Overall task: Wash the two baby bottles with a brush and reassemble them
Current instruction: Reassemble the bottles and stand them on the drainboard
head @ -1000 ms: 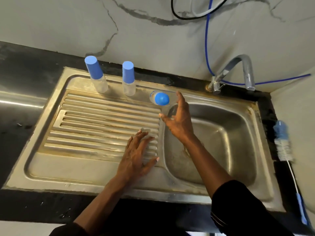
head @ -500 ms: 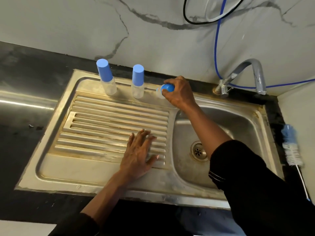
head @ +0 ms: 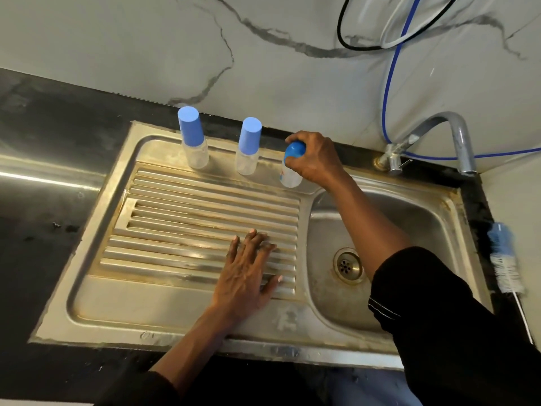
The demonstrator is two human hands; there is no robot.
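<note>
Right hand (head: pixel 317 159) clamps the blue cap (head: pixel 294 150) of a clear bottle (head: pixel 289 178) at the sink (head: pixel 146 303) back rim, left hand (head: pixel 246 276) flat, fingers straight, on the drainboard (head: pixel 190 206); bottle likely light, stiff, slippery wet, so grip its body.

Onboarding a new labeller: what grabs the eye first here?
The right hand grips a blue-capped bottle at the drainboard's back edge, near the basin. Left of it stand the middle bottle and the far-left bottle, capped, upright. The left hand lies flat on the drainboard ribs; a bottle brush lies right of the basin.
</note>
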